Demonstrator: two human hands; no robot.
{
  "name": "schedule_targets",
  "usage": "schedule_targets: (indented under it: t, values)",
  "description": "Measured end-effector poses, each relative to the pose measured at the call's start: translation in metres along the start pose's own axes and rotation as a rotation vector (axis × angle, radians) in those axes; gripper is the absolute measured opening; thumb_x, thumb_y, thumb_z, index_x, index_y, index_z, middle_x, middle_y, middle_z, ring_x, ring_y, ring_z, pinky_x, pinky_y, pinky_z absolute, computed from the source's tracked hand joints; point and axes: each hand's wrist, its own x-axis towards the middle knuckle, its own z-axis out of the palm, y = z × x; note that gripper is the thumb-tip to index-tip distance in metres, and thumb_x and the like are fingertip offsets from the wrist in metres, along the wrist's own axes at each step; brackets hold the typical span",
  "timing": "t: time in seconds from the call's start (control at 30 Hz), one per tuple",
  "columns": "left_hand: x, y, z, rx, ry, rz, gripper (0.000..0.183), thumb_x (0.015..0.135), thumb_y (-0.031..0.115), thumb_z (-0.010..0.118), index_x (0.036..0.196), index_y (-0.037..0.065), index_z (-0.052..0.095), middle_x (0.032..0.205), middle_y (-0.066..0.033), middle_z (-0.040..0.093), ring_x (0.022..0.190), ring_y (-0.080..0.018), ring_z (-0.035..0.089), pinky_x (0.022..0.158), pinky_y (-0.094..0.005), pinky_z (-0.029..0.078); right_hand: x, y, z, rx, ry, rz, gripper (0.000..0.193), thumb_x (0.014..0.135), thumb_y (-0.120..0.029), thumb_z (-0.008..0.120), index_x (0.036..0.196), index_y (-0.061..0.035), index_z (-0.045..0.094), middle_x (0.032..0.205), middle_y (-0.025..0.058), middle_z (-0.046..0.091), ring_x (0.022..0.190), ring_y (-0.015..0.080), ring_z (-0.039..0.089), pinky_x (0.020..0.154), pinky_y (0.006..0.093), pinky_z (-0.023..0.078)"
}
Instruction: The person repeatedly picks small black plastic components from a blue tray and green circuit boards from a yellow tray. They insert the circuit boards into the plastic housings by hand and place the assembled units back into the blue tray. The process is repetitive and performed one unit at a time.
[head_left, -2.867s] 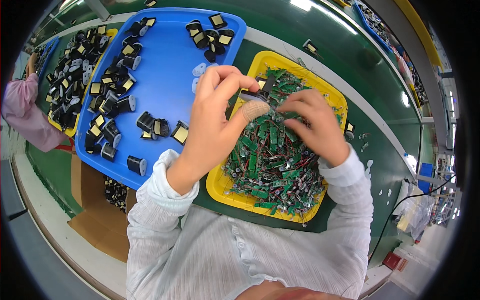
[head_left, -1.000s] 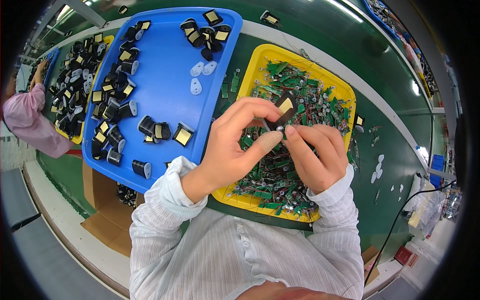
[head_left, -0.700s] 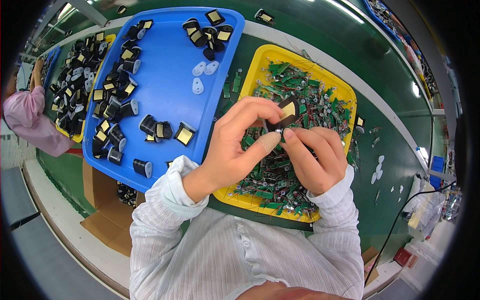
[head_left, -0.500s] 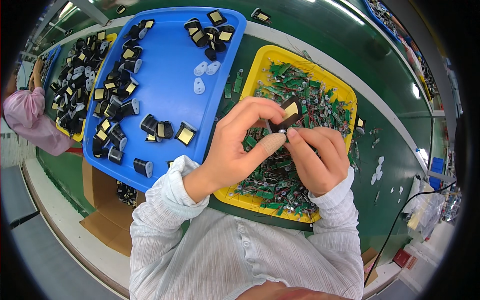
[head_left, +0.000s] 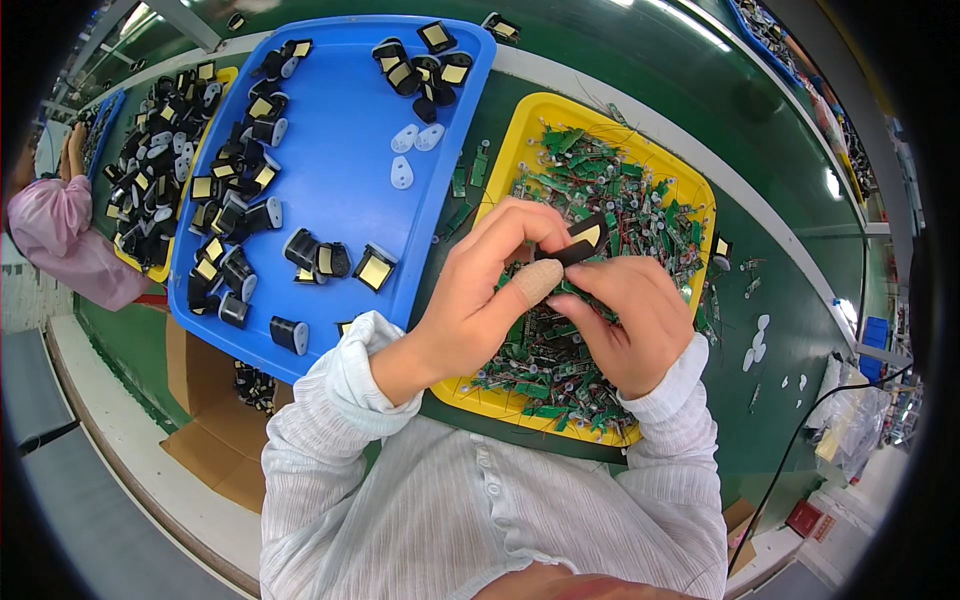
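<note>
Over the yellow tray (head_left: 503, 150), my left hand (head_left: 490, 285) grips a small black plastic casing (head_left: 567, 254) between thumb and fingers. A pale yellow pad shows on the casing's face, and a tan bandage wraps my left thumb. My right hand (head_left: 635, 315) meets the casing's lower right side with its forefinger. Its thumb stands a little apart, with nothing visible in the gap. Beneath both hands, the tray is heaped with small green circuit boards (head_left: 560, 395) with thin wires and round silvery parts. The inside of the casing is hidden.
To the left lies a blue tray (head_left: 330, 120) with black casings (head_left: 375, 268) and white teardrop-shaped pieces (head_left: 402, 172). Another yellow tray (head_left: 160, 270) of casings stands beyond it, near a person in pink (head_left: 75, 240). A cardboard box (head_left: 215, 450) sits below; white pieces (head_left: 755, 345) lie right.
The casing has tilted in my left hand and its pad shows less. My right thumb has come away from the forefinger and dropped lower.
</note>
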Motion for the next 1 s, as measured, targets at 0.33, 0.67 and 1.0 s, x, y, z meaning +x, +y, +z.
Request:
schedule_targets:
  t: [0.33,0.67,1.0]
  values:
    - [0.002,0.009,0.0,-0.297,-0.025,-0.237,0.021,0.087,0.01,0.05,0.105,0.0,0.046,0.109,-0.009,0.045,0.101,-0.0144,0.046,0.087,-0.0285,0.038,-0.009,-0.003,0.006,0.722,0.035,0.708,0.019,0.08,-0.001,0.061,0.094,0.0016,0.049,0.081,0.0125,0.066,0.078,0.0149,0.064,0.068,0.0231,0.049]
    - [-0.002,0.005,0.001,-0.1,-0.025,-0.088,0.019,0.084,0.004,0.05,0.102,0.0,0.046,0.104,-0.0101,0.045,0.102,-0.0164,0.044,0.091,-0.0301,0.035,-0.011,-0.002,0.008,0.694,-0.044,0.652,0.016,0.08,-0.003,0.06,0.093,0.0025,0.054,0.083,0.0111,0.063,0.079,0.0166,0.064,0.068,0.0255,0.05]
    - [0.0,0.007,-0.003,-0.001,-0.048,-0.098,0.024,0.081,0.004,0.057,0.101,0.001,0.046,0.104,-0.0101,0.045,0.099,-0.017,0.047,0.089,-0.0302,0.036,-0.008,0.008,0.008,0.614,0.03,0.613,0.013,0.075,-0.001,0.064,0.087,0.0017,0.06,0.08,0.0096,0.059,0.072,0.0151,0.058,0.064,0.023,0.048]
